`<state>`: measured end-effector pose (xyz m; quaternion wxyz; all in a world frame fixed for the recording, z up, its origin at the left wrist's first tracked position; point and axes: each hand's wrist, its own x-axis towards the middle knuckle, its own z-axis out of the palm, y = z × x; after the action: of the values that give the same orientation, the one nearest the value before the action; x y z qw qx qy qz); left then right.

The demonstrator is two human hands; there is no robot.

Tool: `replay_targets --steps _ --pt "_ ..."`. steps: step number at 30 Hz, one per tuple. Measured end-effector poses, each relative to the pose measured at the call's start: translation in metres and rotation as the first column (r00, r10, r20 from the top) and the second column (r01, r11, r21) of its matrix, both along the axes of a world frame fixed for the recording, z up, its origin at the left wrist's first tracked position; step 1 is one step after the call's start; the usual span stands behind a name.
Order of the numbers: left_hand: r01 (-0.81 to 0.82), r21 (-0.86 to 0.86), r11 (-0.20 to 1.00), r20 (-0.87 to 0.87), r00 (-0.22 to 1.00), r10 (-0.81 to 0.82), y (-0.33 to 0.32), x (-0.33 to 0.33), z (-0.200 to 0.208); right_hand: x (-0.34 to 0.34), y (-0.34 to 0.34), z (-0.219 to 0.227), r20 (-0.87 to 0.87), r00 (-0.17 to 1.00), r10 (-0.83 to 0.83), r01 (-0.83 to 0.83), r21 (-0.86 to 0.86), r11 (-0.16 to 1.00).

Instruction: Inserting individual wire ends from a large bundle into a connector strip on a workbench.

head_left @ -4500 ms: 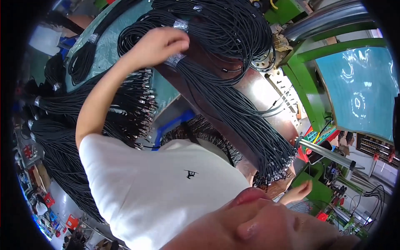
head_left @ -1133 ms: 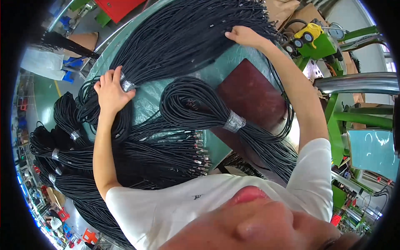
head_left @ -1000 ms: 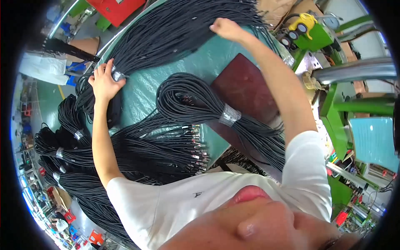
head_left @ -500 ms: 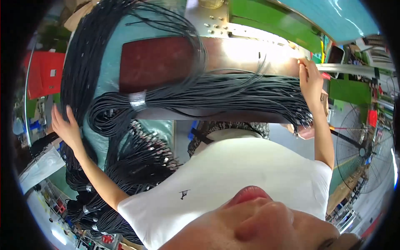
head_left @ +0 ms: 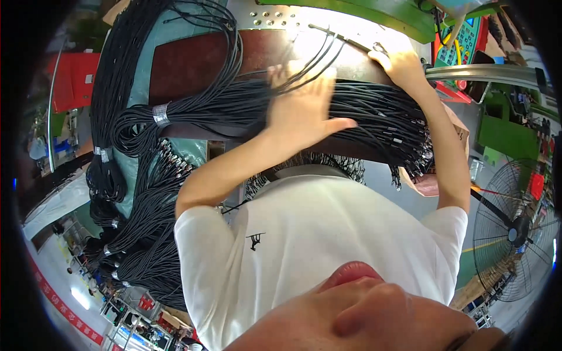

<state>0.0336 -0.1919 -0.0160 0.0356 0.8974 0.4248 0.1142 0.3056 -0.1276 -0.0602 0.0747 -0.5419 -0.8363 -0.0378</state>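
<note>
A large bundle of thin black cables [head_left: 222, 111] lies across a dark red-brown board, with a silver tie [head_left: 160, 114] at its looped left end and small connectors at its right end. Over the middle of this bundle is my left hand [head_left: 301, 108], slightly blurred, fingers stretched and thumb apart. A few loose cables cross in front of its fingertips. At the far right, my right hand [head_left: 401, 64] has its fingertips pinched round a single black cable [head_left: 345, 40], which runs leftward from them over the brightly lit board. The exact grip is partly washed out by glare.
More tied black cable bundles [head_left: 120, 64] hang and lie on the left over a teal surface. Several small metal studs [head_left: 269, 19] sit at the far edge. A green machine [head_left: 380, 17] stands beyond, a metal rail [head_left: 486, 72] right, and a black fan [head_left: 512, 234] lower right.
My left hand has come from the far left over to the middle of the bundle. My right hand has moved a little left and away from me, now pinching a cable.
</note>
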Motion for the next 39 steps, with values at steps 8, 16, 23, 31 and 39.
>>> replay_targets --steps 8,16,23,31,39 --pt "0.124 0.083 0.989 -0.225 0.969 -0.103 0.054 -0.138 -0.002 -0.004 -0.013 0.003 -0.219 0.97 -0.105 0.09 -0.078 0.993" --pt "0.33 0.033 0.943 -0.102 0.94 -0.325 0.144 -0.103 -0.008 0.013 -0.009 -0.003 -0.52 0.85 -0.085 0.18 0.136 0.974" --pt "0.326 -0.047 0.944 -0.016 0.945 -0.327 0.103 -0.123 -0.008 0.048 -0.157 0.068 -0.1 0.85 -0.518 0.526 0.221 0.821" --pt "0.129 0.138 0.982 0.216 0.964 -0.157 0.095 -0.111 -0.028 -0.1 -0.19 0.056 -0.338 0.867 -0.366 0.35 -0.109 0.93" --pt "0.116 -0.132 0.984 0.478 0.877 -0.039 0.086 -0.11 -0.015 -0.041 -0.19 0.041 0.085 0.848 -0.524 0.525 0.004 0.851"
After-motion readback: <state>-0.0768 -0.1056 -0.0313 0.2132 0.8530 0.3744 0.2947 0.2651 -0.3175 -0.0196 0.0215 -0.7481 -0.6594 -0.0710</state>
